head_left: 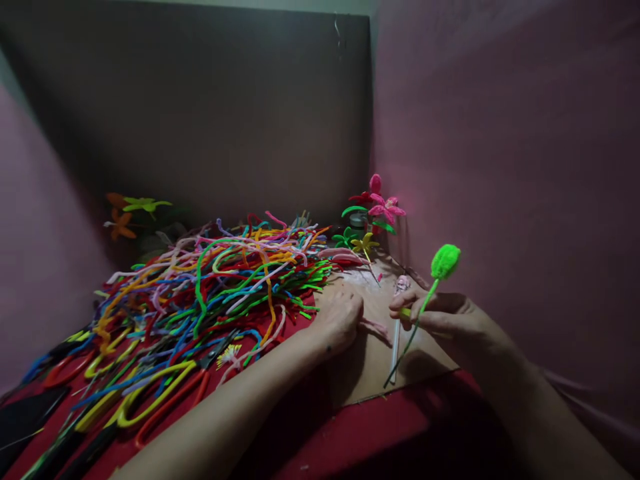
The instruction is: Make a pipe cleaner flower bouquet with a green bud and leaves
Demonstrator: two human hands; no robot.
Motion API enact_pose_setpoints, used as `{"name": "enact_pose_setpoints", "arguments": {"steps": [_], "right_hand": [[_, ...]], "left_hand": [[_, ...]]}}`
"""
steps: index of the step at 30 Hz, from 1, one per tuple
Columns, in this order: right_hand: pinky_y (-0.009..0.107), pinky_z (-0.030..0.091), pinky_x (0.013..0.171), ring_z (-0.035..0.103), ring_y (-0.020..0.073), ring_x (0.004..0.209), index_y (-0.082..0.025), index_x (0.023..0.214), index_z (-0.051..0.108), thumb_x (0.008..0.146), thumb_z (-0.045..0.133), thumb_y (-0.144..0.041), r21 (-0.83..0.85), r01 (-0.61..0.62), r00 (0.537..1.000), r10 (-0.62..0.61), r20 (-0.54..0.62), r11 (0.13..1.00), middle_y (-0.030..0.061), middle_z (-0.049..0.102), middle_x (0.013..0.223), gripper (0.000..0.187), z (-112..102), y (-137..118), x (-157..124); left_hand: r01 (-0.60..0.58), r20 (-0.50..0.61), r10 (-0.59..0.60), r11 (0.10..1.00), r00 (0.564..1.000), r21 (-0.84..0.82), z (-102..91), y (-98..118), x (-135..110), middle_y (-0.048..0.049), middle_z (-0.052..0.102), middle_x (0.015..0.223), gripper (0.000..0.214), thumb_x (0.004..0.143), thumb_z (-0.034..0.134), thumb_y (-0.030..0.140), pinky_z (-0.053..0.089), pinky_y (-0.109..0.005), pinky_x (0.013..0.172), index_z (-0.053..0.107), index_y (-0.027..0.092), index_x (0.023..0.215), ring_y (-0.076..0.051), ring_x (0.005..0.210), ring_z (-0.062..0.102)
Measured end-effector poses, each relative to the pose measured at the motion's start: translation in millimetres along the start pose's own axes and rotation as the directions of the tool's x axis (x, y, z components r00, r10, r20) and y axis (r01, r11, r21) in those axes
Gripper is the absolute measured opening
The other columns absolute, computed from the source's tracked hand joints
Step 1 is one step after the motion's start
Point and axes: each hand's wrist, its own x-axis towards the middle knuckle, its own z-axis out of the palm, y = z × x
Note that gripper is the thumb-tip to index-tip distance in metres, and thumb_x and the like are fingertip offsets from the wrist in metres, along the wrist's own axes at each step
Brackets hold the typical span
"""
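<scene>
My right hand (440, 319) is closed around a thin green stem (417, 321) topped by a bright green fuzzy ball (445, 261), held tilted above a brown board (370, 360). My left hand (340, 319) lies on the board with fingers bent down onto a pink pipe cleaner piece (376, 329). A white stick (395, 347) lies on the board between the hands.
A big heap of coloured pipe cleaners (215, 287) covers the red table (380, 440) at left. Scissors with yellow and red handles (165, 393) lie in front. Finished pipe-cleaner flowers (375, 207) stand in the back corner, more orange and green ones (130, 210) at back left. Pink walls close in.
</scene>
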Motion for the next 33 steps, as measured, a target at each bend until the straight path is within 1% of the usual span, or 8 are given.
{"name": "enact_pose_setpoints", "arguments": {"steps": [7, 15, 18, 21, 23, 26, 29, 33], "right_hand": [[0.039, 0.044, 0.082, 0.060, 0.0250, 0.091, -0.019, 0.078, 0.075, 0.059, 0.078, -0.027, -0.095, -0.200, 0.966, 0.212, 0.146, 0.975, 0.0086, 0.070, 0.092, 0.020, 19, 2, 10], [0.028, 0.038, 0.064, 0.055, 0.0134, 0.065, -0.014, 0.069, 0.072, 0.064, 0.074, -0.029, -0.095, -0.321, 0.922, 0.333, 0.197, 0.942, 0.0045, 0.066, 0.072, 0.017, 56, 22, 21], [0.027, 0.037, 0.062, 0.053, 0.0131, 0.065, -0.014, 0.071, 0.073, 0.064, 0.074, -0.030, -0.110, -0.259, 0.949, 0.274, 0.153, 0.960, 0.0032, 0.064, 0.069, 0.017, 65, 22, 23], [0.027, 0.036, 0.063, 0.052, 0.0131, 0.065, -0.016, 0.070, 0.073, 0.065, 0.074, -0.030, -0.155, -0.166, 0.973, 0.187, 0.132, 0.974, 0.0012, 0.061, 0.065, 0.015, 70, 19, 26], [0.027, 0.036, 0.065, 0.052, 0.0131, 0.067, -0.017, 0.069, 0.073, 0.066, 0.073, -0.029, -0.159, -0.124, 0.981, 0.145, 0.129, 0.980, 0.0008, 0.062, 0.065, 0.012, 74, 18, 28], [0.028, 0.036, 0.068, 0.053, 0.0138, 0.069, -0.018, 0.070, 0.073, 0.067, 0.072, -0.027, -0.134, -0.110, 0.977, 0.131, 0.166, 0.985, 0.0010, 0.064, 0.067, 0.010, 81, 20, 31], [0.029, 0.037, 0.070, 0.054, 0.0141, 0.070, -0.019, 0.073, 0.074, 0.066, 0.072, -0.025, -0.102, -0.135, 0.963, 0.155, 0.220, 0.986, 0.0011, 0.065, 0.068, 0.009, 88, 22, 32], [0.026, 0.036, 0.063, 0.051, 0.0128, 0.066, -0.018, 0.069, 0.073, 0.064, 0.073, -0.023, -0.078, -0.135, 0.952, 0.151, 0.265, 0.988, 0.0015, 0.064, 0.067, 0.007, 92, 22, 36]], "left_hand": [[-0.155, -0.145, 0.183, 0.970, 0.972, 0.185, -63.0, 6, -27, -0.0004, 0.062, 0.075, 0.015, 0.086, 0.046, 0.014, 0.033, -0.031, 0.071, 0.057, 0.018, 0.076, -0.015, 0.070, 0.052], [-0.248, -0.278, 0.363, 0.894, 0.889, 0.375, -75.6, 9, -53, -0.0046, 0.064, 0.087, 0.014, 0.088, 0.046, 0.021, 0.033, -0.038, 0.091, 0.059, 0.017, 0.084, -0.019, 0.086, 0.053], [-0.141, -0.519, 0.315, 0.927, 0.795, 0.347, -78.8, 6, -67, -0.0082, 0.063, 0.102, 0.017, 0.085, 0.049, 0.016, 0.034, -0.040, 0.093, 0.059, 0.017, 0.099, -0.022, 0.101, 0.049], [-0.007, -0.733, 0.095, 0.993, 0.673, 0.121, -82.2, 4, -81, -0.0076, 0.062, 0.093, 0.013, 0.081, 0.054, 0.016, 0.040, -0.036, 0.083, 0.061, 0.018, 0.092, -0.021, 0.091, 0.051], [0.033, -0.665, -0.171, 0.976, 0.727, -0.215, -82.7, 4, -85, -0.0052, 0.062, 0.081, 0.007, 0.080, 0.055, 0.019, 0.042, -0.033, 0.074, 0.062, 0.018, 0.083, -0.018, 0.079, 0.053], [0.126, -0.209, -0.392, 0.675, 0.896, -0.727, -79.1, 5, -82, -0.0032, 0.063, 0.076, 0.010, 0.077, 0.058, 0.022, 0.042, -0.027, 0.064, 0.065, 0.016, 0.082, -0.014, 0.068, 0.054], [0.178, 0.003, -0.409, 0.391, 0.912, -0.903, -72.5, 5, -76, -0.0005, 0.060, 0.063, 0.012, 0.072, 0.064, 0.024, 0.036, -0.023, 0.055, 0.065, 0.012, 0.075, -0.009, 0.055, 0.047], [0.118, -0.040, -0.461, 0.309, 0.887, -0.944, -73.8, -3, -77, 0.0015, 0.055, 0.054, 0.014, 0.067, 0.069, 0.025, 0.033, -0.022, 0.052, 0.063, 0.012, 0.067, -0.008, 0.050, 0.044]]}}
